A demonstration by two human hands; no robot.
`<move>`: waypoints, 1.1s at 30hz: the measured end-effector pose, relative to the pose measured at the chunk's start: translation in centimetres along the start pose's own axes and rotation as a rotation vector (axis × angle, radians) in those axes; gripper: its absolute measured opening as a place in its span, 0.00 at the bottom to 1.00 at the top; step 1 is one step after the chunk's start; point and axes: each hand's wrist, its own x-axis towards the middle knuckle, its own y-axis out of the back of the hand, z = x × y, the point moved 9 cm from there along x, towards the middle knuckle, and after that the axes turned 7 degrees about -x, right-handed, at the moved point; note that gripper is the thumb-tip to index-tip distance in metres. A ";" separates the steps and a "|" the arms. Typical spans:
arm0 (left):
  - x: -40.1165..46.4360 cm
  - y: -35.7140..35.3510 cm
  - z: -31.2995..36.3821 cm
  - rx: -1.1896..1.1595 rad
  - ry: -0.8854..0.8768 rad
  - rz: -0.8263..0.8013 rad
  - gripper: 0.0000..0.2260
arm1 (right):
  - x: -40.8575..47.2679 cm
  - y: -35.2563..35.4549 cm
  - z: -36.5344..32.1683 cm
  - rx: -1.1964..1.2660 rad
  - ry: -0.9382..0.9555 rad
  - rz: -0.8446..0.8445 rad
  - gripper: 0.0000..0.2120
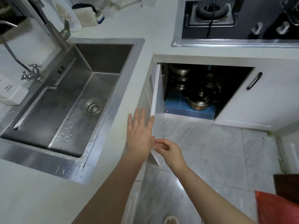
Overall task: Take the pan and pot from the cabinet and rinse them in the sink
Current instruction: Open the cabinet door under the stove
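Observation:
The cabinet (202, 88) under the stove stands open, its white door (157, 97) swung out towards me. Inside, a steel pot with a dark lid (199, 101) sits on a blue box (189, 112); more stacked steel cookware (179, 78) shows dimly behind it. No pan can be picked out in the dark. My left hand (140, 131) lies flat, fingers apart, against the door's outer face. My right hand (168, 149) curls its fingers on the door's lower edge. The steel sink (77, 97) is at the left, wet near the front.
A tall faucet (55, 33) and a small tap (33, 73) stand behind the sink. Detergent bottle (69, 16) and sponge (88, 15) sit at the back. A gas stove (226, 18) is at the upper right. A red bag (275, 209) lies on the tiled floor.

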 end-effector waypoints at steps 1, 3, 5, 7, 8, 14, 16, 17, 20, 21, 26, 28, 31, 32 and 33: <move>0.1 0.1 -0.5 0.019 0.011 0.003 0.32 | 0.2 -0.1 0.1 -0.004 -0.010 0.013 0.09; 0.2 0.0 -1.2 0.053 0.045 -0.011 0.34 | 0.5 0.0 0.0 -0.007 -0.016 0.037 0.08; 0.3 -0.3 -1.4 0.064 0.052 -0.025 0.33 | 0.9 0.1 -0.3 -0.010 -0.011 0.048 0.09; 0.4 -0.3 -1.3 0.042 0.056 -0.030 0.31 | 1.3 0.4 -0.7 -0.031 0.002 0.047 0.09; 0.6 -0.4 -1.3 0.031 0.062 -0.029 0.29 | 1.5 0.7 -0.9 -0.044 0.009 0.048 0.09; 0.9 -0.3 -0.8 0.018 0.099 0.029 0.26 | 2.4 4.8 -1.5 -0.161 0.038 0.097 0.08; 1.0 -0.1 -0.3 0.019 0.114 0.048 0.25 | 2.6 6.8 -1.5 -0.185 0.033 0.113 0.08; 1.2 0.1 0.3 0.016 0.112 0.066 0.25 | 2.7 7.9 -1.5 -0.199 0.032 0.119 0.08; 2.2 0.5 3.7 -0.080 0.028 0.156 0.25 | 2.9 11.5 -1.7 -0.244 0.027 0.141 0.09; 2.7 0.5 5.4 -0.155 0.004 0.158 0.25 | 3.0 12.9 -1.8 -0.267 0.030 0.151 0.10; 5.6 -2.2 13.7 -0.481 0.050 -0.030 0.24 | 3.1 20.9 -2.7 -0.401 0.040 0.228 0.14; 6.7 -3.4 16.8 -0.547 0.065 -0.090 0.24 | 3.1 24.5 -2.9 -0.441 0.025 0.263 0.16; 8.1 -4.7 21.5 -0.588 0.067 -0.159 0.24 | 3.3 29.9 -3.2 -0.500 -0.003 0.313 0.19; 8.7 -5.0 22.9 -0.596 0.068 -0.171 0.24 | 3.4 31.6 -3.3 -0.520 -0.010 0.328 0.20; 9.2 -5.3 24.2 -0.604 0.070 -0.180 0.24 | 3.5 33.1 -3.4 -0.540 -0.016 0.342 0.20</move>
